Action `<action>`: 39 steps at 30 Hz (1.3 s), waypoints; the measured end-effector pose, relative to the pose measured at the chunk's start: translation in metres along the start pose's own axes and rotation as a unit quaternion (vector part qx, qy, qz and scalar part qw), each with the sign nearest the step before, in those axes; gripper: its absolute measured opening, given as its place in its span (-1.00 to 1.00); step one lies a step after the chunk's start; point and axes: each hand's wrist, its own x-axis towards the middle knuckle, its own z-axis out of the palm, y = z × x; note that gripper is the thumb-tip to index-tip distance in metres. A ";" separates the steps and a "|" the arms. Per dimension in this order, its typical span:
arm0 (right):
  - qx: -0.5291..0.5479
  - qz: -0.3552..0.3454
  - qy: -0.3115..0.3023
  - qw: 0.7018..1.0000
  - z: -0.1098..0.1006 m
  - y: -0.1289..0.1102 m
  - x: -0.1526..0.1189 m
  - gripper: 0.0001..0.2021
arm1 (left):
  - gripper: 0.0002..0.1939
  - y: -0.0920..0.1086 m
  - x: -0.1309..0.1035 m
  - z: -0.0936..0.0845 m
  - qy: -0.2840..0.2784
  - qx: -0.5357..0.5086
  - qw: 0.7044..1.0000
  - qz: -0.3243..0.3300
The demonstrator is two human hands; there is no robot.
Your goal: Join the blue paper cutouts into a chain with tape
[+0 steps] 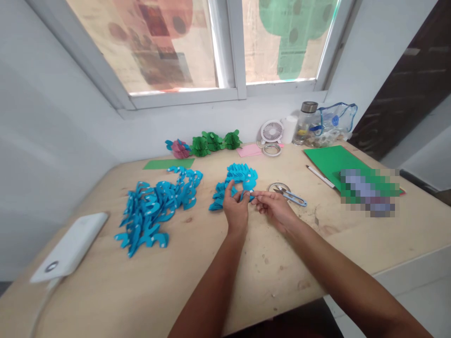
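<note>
Between my left fingers (245, 199) and right fingers (262, 193), blue paper (251, 199).
The left hold it loosely, the right pinch close; I seem busy with its white tab (251, 191), and next calls for steadiness. More blue cutouts (151, 202) lie left of my fingers.

You are handling curved, matt blue paper cut-outs (250, 178) above a pale, smooth-looking wooden tabletop (141, 295). A flat white power bank (75, 244) is showing smooth plastic, slim blue-handled snips (295, 197) are showing metal blades (281, 189), and a clear cylindrical bottle (301, 126) is wearing a silvery metal cap (309, 107).
</note>
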 end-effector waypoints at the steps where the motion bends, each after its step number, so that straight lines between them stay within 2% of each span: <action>1: 0.000 0.000 0.000 1.000 0.000 0.000 0.000 -0.75 | -0.34 0.000 0.000 0.000 0.002 0.003 1.000 -0.001; 6: 0.004 -0.002 0.004 1.000 -0.001 -0.001 0.000 -0.76 | -0.38 0.001 -0.001 0.001 -0.002 0.015 1.000 0.001; 13: 0.008 0.000 0.004 1.000 -0.001 -0.001 0.001 -0.76 | -0.35 -0.001 -0.001 0.001 -0.012 -0.018 1.000 -0.002; 20: 0.002 0.003 -0.004 1.000 -0.001 0.000 0.001 -0.75 | -0.38 0.000 0.000 -0.001 -0.009 0.016 1.000 0.013; 28: -0.053 0.019 -0.009 0.998 0.000 -0.002 -0.002 -0.78 | -0.40 0.005 0.000 -0.001 0.001 0.038 0.999 0.032; 30: -0.090 -0.001 0.009 0.996 -0.001 -0.003 0.000 -0.80 | -0.40 0.005 0.000 -0.001 0.001 0.038 0.999 0.034; 35: -0.192 -0.100 0.104 0.971 -0.010 -0.006 0.009 -0.83 | -0.33 0.001 0.000 -0.001 -0.021 0.018 0.999 0.038; 37: -0.219 -0.121 0.108 0.962 -0.013 -0.006 0.012 -0.82 | -0.33 -0.001 0.000 0.000 -0.024 0.014 0.999 0.037; 39: -0.233 -0.133 0.086 0.960 -0.014 -0.005 0.012 -0.80 | -0.34 -0.003 -0.002 0.000 -0.029 0.011 0.999 0.036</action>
